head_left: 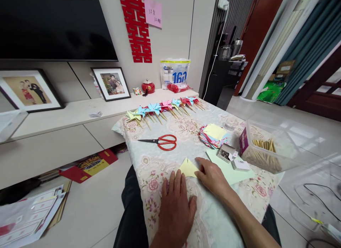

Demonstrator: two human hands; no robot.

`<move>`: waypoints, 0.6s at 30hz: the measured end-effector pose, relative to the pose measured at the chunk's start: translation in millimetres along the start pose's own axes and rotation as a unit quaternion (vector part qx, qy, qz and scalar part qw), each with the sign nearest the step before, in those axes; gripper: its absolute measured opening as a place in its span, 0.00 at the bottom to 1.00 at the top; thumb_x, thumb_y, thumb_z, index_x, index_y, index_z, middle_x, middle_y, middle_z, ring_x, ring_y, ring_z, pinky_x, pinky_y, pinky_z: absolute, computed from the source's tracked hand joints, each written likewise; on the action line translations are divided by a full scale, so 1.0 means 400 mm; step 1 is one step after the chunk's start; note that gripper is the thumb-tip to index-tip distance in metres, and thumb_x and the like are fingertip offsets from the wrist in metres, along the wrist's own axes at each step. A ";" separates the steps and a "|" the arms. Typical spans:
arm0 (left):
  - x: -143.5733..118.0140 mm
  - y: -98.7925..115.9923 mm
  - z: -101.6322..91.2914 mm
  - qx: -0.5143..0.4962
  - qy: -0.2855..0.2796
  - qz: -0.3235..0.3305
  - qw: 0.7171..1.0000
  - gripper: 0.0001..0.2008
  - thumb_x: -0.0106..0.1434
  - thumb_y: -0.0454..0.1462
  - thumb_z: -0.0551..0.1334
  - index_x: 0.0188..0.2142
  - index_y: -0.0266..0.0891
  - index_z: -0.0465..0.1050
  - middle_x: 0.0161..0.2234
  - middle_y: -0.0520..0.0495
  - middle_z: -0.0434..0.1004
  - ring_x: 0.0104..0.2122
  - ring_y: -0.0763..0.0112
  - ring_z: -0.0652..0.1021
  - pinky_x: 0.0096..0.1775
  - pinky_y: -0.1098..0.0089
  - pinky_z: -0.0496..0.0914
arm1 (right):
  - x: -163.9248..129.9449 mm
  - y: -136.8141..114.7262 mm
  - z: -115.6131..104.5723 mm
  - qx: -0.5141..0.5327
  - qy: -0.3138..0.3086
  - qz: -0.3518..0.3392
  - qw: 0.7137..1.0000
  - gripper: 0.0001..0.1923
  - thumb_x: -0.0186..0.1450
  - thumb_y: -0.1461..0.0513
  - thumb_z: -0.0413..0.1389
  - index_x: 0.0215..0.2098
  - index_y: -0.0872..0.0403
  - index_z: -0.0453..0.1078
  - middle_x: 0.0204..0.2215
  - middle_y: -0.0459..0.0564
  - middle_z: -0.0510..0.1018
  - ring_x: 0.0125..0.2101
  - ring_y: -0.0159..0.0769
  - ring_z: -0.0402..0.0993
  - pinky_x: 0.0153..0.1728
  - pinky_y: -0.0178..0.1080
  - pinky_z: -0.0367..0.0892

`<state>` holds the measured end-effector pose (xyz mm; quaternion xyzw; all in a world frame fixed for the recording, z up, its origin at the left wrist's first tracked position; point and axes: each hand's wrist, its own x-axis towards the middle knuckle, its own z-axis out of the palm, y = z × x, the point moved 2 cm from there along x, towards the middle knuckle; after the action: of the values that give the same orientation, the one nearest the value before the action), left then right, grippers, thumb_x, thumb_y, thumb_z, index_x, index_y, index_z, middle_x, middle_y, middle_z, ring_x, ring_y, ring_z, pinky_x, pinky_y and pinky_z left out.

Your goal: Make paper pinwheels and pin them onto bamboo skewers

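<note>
One clear tub (277,148), wooden sticks (263,145) inside

My left hand (174,201) lies flat on the tablecloth (160,159), a soft matt cloth printed with flowers, slightly creased toward the near edge. Under my right hand (211,177) the folded yellow sheet (188,168) is thin matt paper, as is the pale green sheet (229,170) beside it. The scissors (162,142) have dull metal blades and glossy red plastic handles. At the right edge, the box (269,148) is clear, shiny plastic holding pale wooden sticks (263,145).
</note>
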<state>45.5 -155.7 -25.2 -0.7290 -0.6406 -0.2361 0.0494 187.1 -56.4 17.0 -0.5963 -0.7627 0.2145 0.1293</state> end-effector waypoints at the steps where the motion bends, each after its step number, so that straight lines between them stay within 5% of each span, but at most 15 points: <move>1: 0.000 -0.001 -0.001 -0.004 0.002 -0.001 1.000 0.25 0.65 0.38 0.57 0.60 0.31 0.66 0.63 0.35 0.67 0.63 0.48 0.65 0.60 0.46 0.61 | -0.005 0.007 0.002 0.010 -0.002 0.005 1.000 0.26 0.62 0.64 0.55 0.59 0.58 0.67 0.34 0.51 0.79 0.35 0.41 0.74 0.37 0.38 0.63; 6: -0.011 -0.012 -0.021 -0.080 0.076 0.009 0.994 0.22 0.65 0.31 0.56 0.59 0.32 0.67 0.62 0.32 0.66 0.63 0.46 0.64 0.58 0.45 0.65 | -0.034 0.033 0.008 0.074 0.007 0.019 0.997 0.26 0.61 0.63 0.54 0.59 0.58 0.68 0.28 0.47 0.78 0.30 0.39 0.73 0.34 0.38 0.62; 10: -0.035 -0.029 -0.032 -0.284 0.076 -0.098 0.951 0.17 0.67 0.33 0.54 0.52 0.40 0.73 0.56 0.37 0.72 0.56 0.55 0.73 0.53 0.52 0.73 | -0.066 0.031 0.006 0.195 0.041 0.037 0.979 0.25 0.61 0.59 0.55 0.55 0.58 0.70 0.23 0.43 0.73 0.26 0.38 0.70 0.32 0.39 0.62; 13: -0.043 -0.027 -0.024 -0.477 0.000 -0.194 0.857 0.14 0.66 0.37 0.57 0.47 0.41 0.77 0.53 0.38 0.75 0.54 0.56 0.76 0.51 0.57 0.75 | -0.093 0.021 0.006 0.328 0.055 0.046 0.942 0.24 0.60 0.56 0.58 0.52 0.58 0.72 0.22 0.40 0.66 0.24 0.34 0.64 0.28 0.37 0.59; 18: -0.002 0.008 -0.037 -0.720 -0.060 -0.322 0.612 0.16 0.59 0.42 0.66 0.46 0.41 0.78 0.49 0.39 0.81 0.51 0.54 0.78 0.55 0.52 0.71 | -0.123 0.004 0.029 0.500 0.032 0.043 0.864 0.25 0.60 0.53 0.63 0.52 0.56 0.72 0.21 0.39 0.62 0.22 0.29 0.57 0.24 0.34 0.54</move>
<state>44.3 -162.4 -11.7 -0.2897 -0.4600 -0.5775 -0.6091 195.8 -105.6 9.0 -0.4906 -0.5221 0.5530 0.4253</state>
